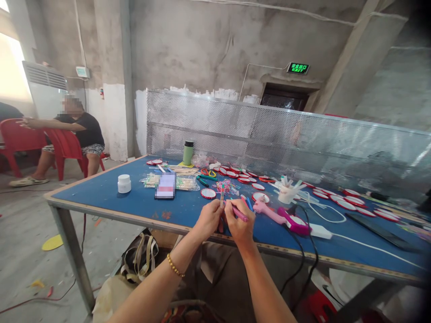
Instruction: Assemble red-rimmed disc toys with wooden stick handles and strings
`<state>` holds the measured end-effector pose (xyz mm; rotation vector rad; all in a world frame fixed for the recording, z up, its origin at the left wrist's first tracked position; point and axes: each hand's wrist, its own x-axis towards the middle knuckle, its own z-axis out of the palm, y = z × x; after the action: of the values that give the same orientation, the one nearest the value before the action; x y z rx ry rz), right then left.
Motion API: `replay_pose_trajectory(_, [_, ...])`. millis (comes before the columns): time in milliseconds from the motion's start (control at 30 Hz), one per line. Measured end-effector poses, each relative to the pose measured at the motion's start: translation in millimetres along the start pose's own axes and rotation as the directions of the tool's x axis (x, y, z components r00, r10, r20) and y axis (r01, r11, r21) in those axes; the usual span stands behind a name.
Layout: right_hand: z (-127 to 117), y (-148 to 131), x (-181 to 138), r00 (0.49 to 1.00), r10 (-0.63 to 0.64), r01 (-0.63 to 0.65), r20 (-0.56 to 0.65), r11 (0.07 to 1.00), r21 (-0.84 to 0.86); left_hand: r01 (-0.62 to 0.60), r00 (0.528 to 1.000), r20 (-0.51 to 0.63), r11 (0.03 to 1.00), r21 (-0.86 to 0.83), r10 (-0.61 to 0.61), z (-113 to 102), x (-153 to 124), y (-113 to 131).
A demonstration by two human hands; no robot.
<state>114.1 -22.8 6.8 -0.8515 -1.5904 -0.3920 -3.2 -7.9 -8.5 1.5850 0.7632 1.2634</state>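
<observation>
Near the table's front edge, my left hand [209,219] is closed around a thin wooden stick [222,196] that stands upright and has a green tip. Close beside it, my right hand [239,226] grips a magenta marker pen [241,212], its tip end toward the stick; whether they touch is hard to tell. Just beyond the hands lie a pile of small coloured pieces [227,186] and a red-rimmed white disc [208,193]. A blue pen [248,203] is partly hidden behind my right hand.
On the blue table [101,199] lie a pink glue gun [269,211], a white power strip [319,231], a phone [165,185], a white jar [124,183], pliers [203,181] and a green bottle [188,154]. A perforated metal panel [202,121] stands behind. A seated person [89,130] is at left.
</observation>
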Motion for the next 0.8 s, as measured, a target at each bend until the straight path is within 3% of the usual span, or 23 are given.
replay_pose_trajectory(800, [0.5, 0.6, -0.7, 1.000, -0.006, 0.006, -0.003, 1.000, 0.011, 0.005, 1.000, -0.007, 1.000, -0.009, -0.005, 1.8, 0.8, -1.0])
